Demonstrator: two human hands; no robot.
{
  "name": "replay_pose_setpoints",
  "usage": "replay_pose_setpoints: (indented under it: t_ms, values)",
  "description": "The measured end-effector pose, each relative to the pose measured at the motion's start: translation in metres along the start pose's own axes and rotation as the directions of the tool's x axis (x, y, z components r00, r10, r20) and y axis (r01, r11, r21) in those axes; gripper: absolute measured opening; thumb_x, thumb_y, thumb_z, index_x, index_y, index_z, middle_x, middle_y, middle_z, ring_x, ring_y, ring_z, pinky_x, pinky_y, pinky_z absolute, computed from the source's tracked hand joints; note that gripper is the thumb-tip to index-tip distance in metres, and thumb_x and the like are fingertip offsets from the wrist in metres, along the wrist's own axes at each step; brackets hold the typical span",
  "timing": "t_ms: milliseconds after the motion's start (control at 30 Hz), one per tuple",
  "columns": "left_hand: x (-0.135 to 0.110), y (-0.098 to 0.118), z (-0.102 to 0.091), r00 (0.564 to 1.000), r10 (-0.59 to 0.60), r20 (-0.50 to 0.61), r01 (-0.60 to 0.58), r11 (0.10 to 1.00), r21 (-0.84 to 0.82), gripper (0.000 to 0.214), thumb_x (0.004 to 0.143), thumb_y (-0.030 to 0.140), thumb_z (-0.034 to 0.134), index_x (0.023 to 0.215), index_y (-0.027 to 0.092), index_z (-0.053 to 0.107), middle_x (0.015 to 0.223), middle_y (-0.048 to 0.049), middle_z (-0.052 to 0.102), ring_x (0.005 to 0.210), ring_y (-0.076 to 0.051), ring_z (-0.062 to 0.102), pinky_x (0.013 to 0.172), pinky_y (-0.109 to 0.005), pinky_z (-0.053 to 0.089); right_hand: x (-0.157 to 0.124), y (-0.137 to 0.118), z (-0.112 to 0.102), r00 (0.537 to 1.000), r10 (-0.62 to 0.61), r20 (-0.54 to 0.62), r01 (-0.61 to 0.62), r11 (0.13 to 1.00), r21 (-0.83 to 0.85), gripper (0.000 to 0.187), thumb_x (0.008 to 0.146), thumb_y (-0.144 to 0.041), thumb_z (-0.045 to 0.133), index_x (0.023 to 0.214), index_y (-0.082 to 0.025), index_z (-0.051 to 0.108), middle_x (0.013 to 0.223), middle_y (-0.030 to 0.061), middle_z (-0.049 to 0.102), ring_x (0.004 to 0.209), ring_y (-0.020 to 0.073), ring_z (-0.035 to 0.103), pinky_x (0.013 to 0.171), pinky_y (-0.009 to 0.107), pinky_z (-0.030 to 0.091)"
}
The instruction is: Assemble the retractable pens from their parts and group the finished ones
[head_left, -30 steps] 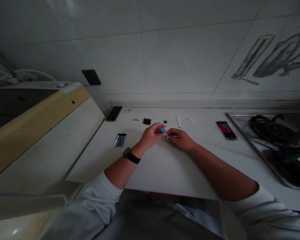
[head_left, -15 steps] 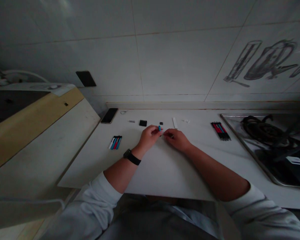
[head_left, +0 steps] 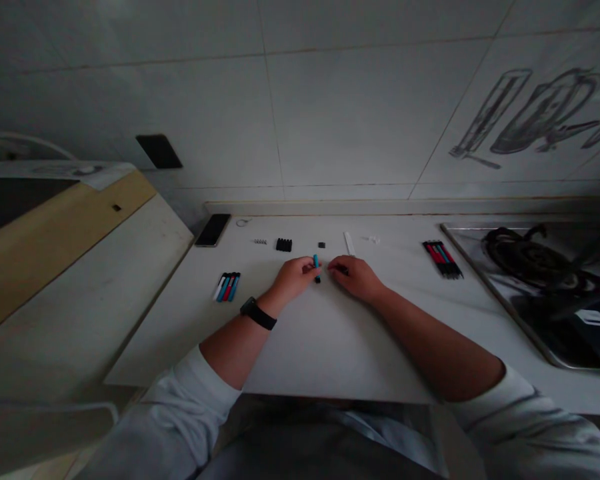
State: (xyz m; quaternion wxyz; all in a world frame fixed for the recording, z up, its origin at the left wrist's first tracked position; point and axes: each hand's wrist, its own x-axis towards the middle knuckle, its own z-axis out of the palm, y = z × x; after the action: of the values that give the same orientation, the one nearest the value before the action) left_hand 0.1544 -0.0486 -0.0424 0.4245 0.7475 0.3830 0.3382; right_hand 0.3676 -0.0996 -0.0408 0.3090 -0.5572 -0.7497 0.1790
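My left hand (head_left: 294, 277) pinches a blue pen barrel (head_left: 316, 261) with a black end, held upright over the white counter (head_left: 330, 347). Just to its right, my right hand (head_left: 355, 275) has its fingers pressed together; whatever they hold is hidden or too small to make out. Beyond the hands lie a row of black pieces (head_left: 284, 245), a small dark piece (head_left: 321, 245) and a white strip (head_left: 349, 243). Several pen barrels (head_left: 227, 287) in white, blue and red, with black ends, rest side by side to the left.
Small springs (head_left: 260, 241), a thin ring (head_left: 243, 222) and a phone (head_left: 213, 230) lie at the back left. Tiny whitish parts (head_left: 373, 240) sit at the back. Several pens (head_left: 443, 260) lie right, beside the gas stove (head_left: 520, 293). A pale cabinet-like box (head_left: 130, 267) borders the left.
My left hand has drawn slightly left, away from the right hand, and the barrel's black lower end now shows. The right hand stays almost in place. The view has shifted slightly.
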Motion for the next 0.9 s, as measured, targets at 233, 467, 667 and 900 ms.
replay_pose_setpoints:
  t_ms: [233, 467, 667, 900]
  values:
    - [0.002, -0.008, 0.004, 0.999, -0.041, 0.005, 0.042, 0.993, -0.108, 0.021, 0.086, 0.034, 0.071, 0.098, 0.017, 0.071, 0.085, -0.0046, 0.072, 0.077, -0.017, 0.066, 0.072, -0.028, 0.051, 0.0, 0.001, -0.001, 1.0, -0.024, -0.002, 0.024, 1.0, 0.006, 0.017, 0.091, -0.023, 0.058, 0.097, -0.02, 0.074, 0.09, 0.0052, 0.073, 0.077, 0.0164, 0.062, 0.075, 0.028, 0.046]
    - [-0.004, 0.006, 0.006, 0.995, -0.091, -0.049, 0.07, 0.941, -0.331, 0.034, 0.084, 0.042, 0.075, 0.105, 0.016, 0.071, 0.084, -0.0036, 0.07, 0.072, -0.014, 0.064, 0.067, -0.026, 0.049, -0.003, -0.007, -0.006, 0.993, -0.028, 0.112, 0.01, 0.988, 0.152, 0.024, 0.093, -0.039, 0.06, 0.093, -0.019, 0.074, 0.079, 0.003, 0.068, 0.068, 0.0142, 0.056, 0.066, 0.027, 0.041]
    - [-0.008, 0.017, 0.009, 0.996, -0.067, -0.067, 0.032, 0.903, -0.429, 0.034, 0.078, 0.039, 0.082, 0.101, 0.016, 0.071, 0.089, -0.0054, 0.072, 0.081, -0.016, 0.066, 0.075, -0.029, 0.053, -0.003, -0.009, -0.003, 0.993, 0.011, 0.115, -0.038, 0.972, 0.231, 0.024, 0.09, -0.04, 0.062, 0.086, -0.018, 0.071, 0.072, 0.0005, 0.064, 0.064, 0.0128, 0.052, 0.062, 0.025, 0.037]
    - [-0.009, 0.02, 0.01, 0.989, -0.118, -0.092, 0.05, 0.839, -0.542, 0.035, 0.077, 0.04, 0.083, 0.099, 0.015, 0.072, 0.095, -0.0067, 0.074, 0.088, -0.017, 0.068, 0.078, -0.029, 0.055, -0.001, -0.014, -0.005, 0.994, 0.056, 0.095, -0.084, 0.944, 0.32, 0.028, 0.088, -0.045, 0.062, 0.087, -0.018, 0.071, 0.072, -0.0004, 0.063, 0.064, 0.0124, 0.05, 0.062, 0.025, 0.037]
